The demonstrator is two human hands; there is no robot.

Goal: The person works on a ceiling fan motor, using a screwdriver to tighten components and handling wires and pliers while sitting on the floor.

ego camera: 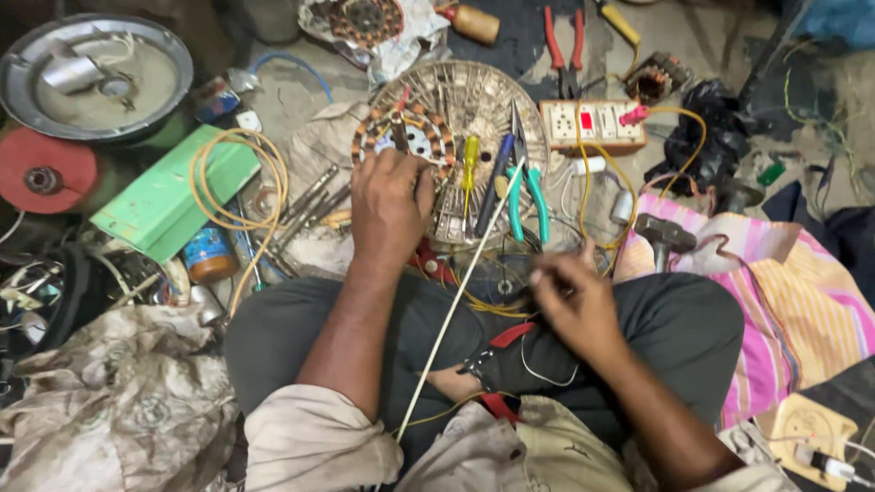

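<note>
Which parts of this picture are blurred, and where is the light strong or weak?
In the head view, the right hand is smeared by motion blur, while the left hand on the copper winding is sharper; light is soft and even at the centre, the metal pan shows mild glare, and the top right corner falls dark.

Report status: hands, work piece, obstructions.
Left hand resting on wound stator. Right hand pinching thin wire over lap. Screwdrivers and pliers crowd alongside.
</note>
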